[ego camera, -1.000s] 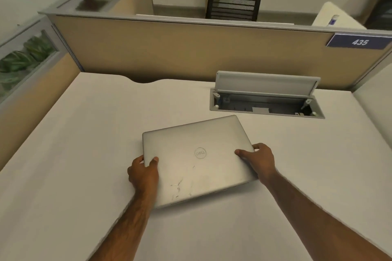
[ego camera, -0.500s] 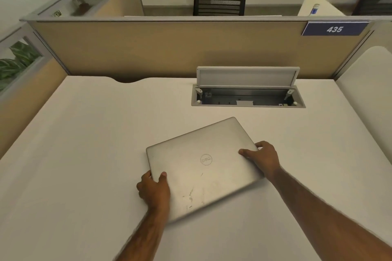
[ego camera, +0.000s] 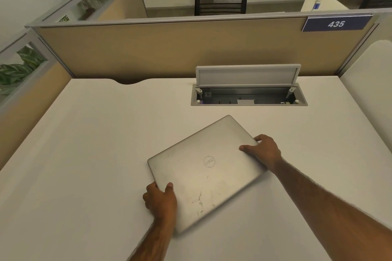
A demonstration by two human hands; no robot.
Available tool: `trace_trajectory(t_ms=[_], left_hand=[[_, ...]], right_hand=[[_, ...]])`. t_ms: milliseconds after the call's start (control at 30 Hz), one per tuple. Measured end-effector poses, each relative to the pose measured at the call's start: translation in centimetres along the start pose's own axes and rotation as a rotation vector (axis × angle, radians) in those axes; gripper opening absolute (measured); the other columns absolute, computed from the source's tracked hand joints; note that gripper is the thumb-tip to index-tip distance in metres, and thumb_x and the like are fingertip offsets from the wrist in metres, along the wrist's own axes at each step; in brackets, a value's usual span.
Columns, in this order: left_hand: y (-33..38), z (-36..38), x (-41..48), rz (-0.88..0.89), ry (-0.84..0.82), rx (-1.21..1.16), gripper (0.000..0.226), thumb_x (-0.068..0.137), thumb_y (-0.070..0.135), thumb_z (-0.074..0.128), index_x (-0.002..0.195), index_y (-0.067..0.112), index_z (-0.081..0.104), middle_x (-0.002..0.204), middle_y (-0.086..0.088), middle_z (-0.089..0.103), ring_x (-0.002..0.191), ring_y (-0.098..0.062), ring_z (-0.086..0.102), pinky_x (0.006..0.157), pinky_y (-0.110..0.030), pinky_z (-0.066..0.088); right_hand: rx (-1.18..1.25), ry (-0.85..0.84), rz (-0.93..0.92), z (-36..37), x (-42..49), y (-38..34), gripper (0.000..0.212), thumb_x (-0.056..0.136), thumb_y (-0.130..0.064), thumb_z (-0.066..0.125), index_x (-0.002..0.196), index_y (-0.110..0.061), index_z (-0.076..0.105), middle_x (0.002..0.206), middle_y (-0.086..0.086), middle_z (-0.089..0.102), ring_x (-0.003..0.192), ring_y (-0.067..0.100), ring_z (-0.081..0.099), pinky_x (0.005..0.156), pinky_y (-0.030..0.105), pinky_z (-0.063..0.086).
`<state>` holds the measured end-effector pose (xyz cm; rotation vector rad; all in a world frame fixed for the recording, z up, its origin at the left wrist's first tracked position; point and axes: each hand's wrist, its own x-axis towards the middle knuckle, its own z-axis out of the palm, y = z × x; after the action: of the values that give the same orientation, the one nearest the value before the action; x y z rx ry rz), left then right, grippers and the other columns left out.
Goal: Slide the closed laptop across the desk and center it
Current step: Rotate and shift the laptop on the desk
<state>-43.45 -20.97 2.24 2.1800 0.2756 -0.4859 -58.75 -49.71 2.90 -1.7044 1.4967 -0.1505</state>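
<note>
Closed laptop [ego camera: 206, 172] flat on the desk [ego camera: 89, 144], lid up, logo visible, scuffs toward the near end. Skewed markedly — far corner aimed at the open cable box [ego camera: 249, 96], near corner toward the body. Roughly mid-desk from side to side, perhaps a touch right of middle, and nearer the front edge than the partition [ego camera: 169, 48].

Left hand [ego camera: 161, 200] clamped on the near-left corner: thumb over the lid, fingers curled round the edge and mostly hidden beneath. Right hand [ego camera: 264, 150] gripped on the right-hand edge near the far corner, thumb on top, fingers wrapped down the side. Both hands closed on the laptop, neither slack; underside contact not visible.

Progress, as a judgement: sliding apparently well in hand, position close to central, but squaring-up not done. Long edges far from parallel with the partition — so a rotation left, likely the left hand drawing back or the right pushing forward, plus perhaps a small shove away from the body. Release of both hands also left.

Little in the way: no clutter on the surface, cable box well clear of the far corner. Smooth desk, thin metal shell — likely an easy glide, with overshoot in the turn the main risk.
</note>
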Motion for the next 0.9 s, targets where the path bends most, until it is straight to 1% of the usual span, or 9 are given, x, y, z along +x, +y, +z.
trace_trajectory(t_ms=[100,133,233,367,533,633,767,900], left_hand=[[0.0,0.1,-0.6,-0.012,-0.012,0.008,0.047,0.091,0.02,0.071,0.13,0.001,0.054,0.134,-0.026,0.051,0.122,-0.049,0.054,0.104,-0.055,0.049],[0.0,0.1,-0.8,-0.016,-0.016,0.01,0.048,0.091,0.02,0.071,0.131,0.001,0.053,0.134,-0.025,0.05,0.123,-0.048,0.054,0.104,-0.055,0.049],[0.0,0.1,-1.1,-0.02,-0.023,0.024,0.049,0.09,0.02,0.072,0.131,0.0,0.053,0.134,-0.026,0.051,0.122,-0.048,0.054,0.104,-0.055,0.049],[-0.1,0.1,-1.1,-0.021,-0.029,0.032,0.049,0.089,0.02,0.073,0.13,0.001,0.054,0.133,-0.026,0.052,0.119,-0.048,0.056,0.102,-0.054,0.051],[-0.4,-0.1,-0.7,0.013,-0.029,0.018,0.047,0.087,0.02,0.075,0.127,0.0,0.059,0.129,-0.025,0.058,0.114,-0.049,0.061,0.101,-0.055,0.052],[-0.3,-0.3,-0.4,0.024,-0.034,0.04,0.049,0.087,0.021,0.075,0.128,-0.001,0.059,0.129,-0.026,0.057,0.114,-0.049,0.061,0.1,-0.055,0.052],[-0.4,-0.7,-0.1,0.049,-0.062,0.071,0.046,0.086,0.022,0.076,0.124,0.0,0.06,0.127,-0.023,0.057,0.11,-0.048,0.062,0.096,-0.055,0.055],[-0.9,-1.0,0.6,0.085,-0.108,0.123,0.047,0.086,0.024,0.076,0.123,0.001,0.059,0.127,-0.021,0.055,0.11,-0.046,0.062,0.097,-0.055,0.055]], right_hand=[[-0.052,-0.001,-0.012,-0.1,0.4,-0.3,0.067,0.055,-0.064,0.085,0.106,-0.025,0.068,0.101,-0.004,0.068,0.095,0.023,0.065,0.09,0.038,0.045],[-0.06,-0.004,-0.013,-0.2,0.6,-0.4,0.065,0.055,-0.064,0.085,0.104,-0.024,0.068,0.1,-0.003,0.069,0.094,0.023,0.065,0.09,0.038,0.046],[-0.061,-0.021,-0.015,-0.5,0.7,-0.5,0.058,0.056,-0.06,0.086,0.098,-0.023,0.069,0.099,-0.001,0.072,0.092,0.024,0.068,0.09,0.042,0.056],[-0.082,-0.026,-0.028,-0.6,0.6,-0.9,0.054,0.06,-0.055,0.087,0.098,-0.022,0.068,0.102,0.002,0.072,0.095,0.027,0.069,0.088,0.042,0.057],[-0.108,-0.001,-0.029,-0.3,0.2,-0.8,0.058,0.062,-0.053,0.088,0.106,-0.019,0.072,0.108,0.006,0.074,0.102,0.03,0.068,0.089,0.04,0.056],[-0.141,0.012,-0.031,-0.1,-0.2,-0.8,0.064,0.063,-0.054,0.087,0.113,-0.017,0.073,0.113,0.008,0.072,0.109,0.032,0.065,0.092,0.043,0.055],[-0.201,0.02,-0.025,0.2,-0.7,-0.9,0.071,0.067,-0.058,0.082,0.125,-0.018,0.069,0.122,0.01,0.066,0.119,0.033,0.058,0.097,0.045,0.053],[-0.215,0.018,-0.01,0.3,-1.3,-0.9,0.073,0.073,-0.056,0.08,0.133,-0.018,0.065,0.128,0.01,0.06,0.124,0.034,0.053,0.099,0.045,0.05]])
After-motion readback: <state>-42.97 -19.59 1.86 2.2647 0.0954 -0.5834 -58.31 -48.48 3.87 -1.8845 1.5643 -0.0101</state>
